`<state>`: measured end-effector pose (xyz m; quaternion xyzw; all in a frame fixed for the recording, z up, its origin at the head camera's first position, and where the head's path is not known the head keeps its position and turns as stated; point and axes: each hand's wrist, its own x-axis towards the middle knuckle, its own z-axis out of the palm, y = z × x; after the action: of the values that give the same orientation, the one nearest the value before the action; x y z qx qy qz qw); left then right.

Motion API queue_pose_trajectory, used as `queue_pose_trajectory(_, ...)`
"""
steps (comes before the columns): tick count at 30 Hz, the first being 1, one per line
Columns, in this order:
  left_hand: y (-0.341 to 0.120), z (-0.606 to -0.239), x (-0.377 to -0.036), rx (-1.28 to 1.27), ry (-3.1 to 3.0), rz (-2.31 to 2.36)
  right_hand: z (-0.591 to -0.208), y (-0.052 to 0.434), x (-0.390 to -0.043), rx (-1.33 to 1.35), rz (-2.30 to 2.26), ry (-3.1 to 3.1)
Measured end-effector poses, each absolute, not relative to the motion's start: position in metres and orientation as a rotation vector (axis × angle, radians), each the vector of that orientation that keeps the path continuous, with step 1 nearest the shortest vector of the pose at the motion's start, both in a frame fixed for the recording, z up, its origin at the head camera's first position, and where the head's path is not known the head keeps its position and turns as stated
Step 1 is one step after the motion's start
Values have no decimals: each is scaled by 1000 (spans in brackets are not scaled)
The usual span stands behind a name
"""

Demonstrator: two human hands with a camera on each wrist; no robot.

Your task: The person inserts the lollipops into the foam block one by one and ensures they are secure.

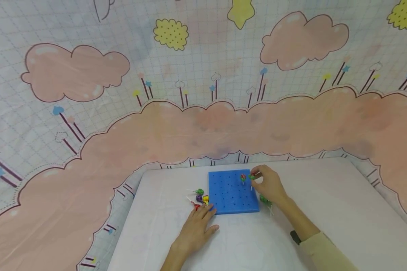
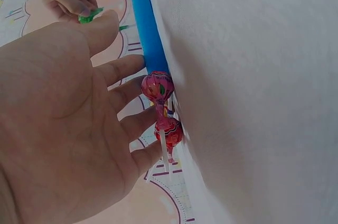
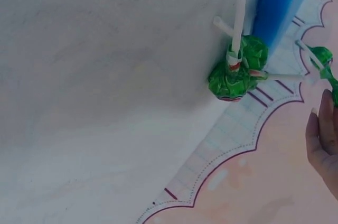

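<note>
A blue pegboard (image 1: 233, 194) lies on the white table (image 1: 325, 210). One red lollipop (image 1: 243, 177) stands in its far right part. My right hand (image 1: 262, 180) pinches a green lollipop (image 1: 252, 176) just over the board's far right corner; in the right wrist view that lollipop (image 3: 322, 57) shows beside my fingertips (image 3: 319, 134). My left hand (image 1: 203, 218) rests flat at the board's near left corner with straight fingers. Its fingertips (image 2: 134, 65) touch the board's edge (image 2: 143, 23), next to two pink-red lollipops (image 2: 158, 87).
Several loose lollipops, green, purple, yellow and red (image 1: 201, 197), lie left of the board. Two green lollipops (image 1: 265, 200) (image 3: 237, 71) lie on the table right of it, under my right wrist. A cloud-patterned cloth (image 1: 203, 124) hangs behind the table.
</note>
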<state>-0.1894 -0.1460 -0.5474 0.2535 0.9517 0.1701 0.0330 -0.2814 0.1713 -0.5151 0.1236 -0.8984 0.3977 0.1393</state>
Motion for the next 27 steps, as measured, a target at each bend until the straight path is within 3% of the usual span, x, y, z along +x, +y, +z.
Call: queue_pose_trajectory(27,-146,-543,-186,775,2918,503,-512,155,-281,453,1085,-2520)
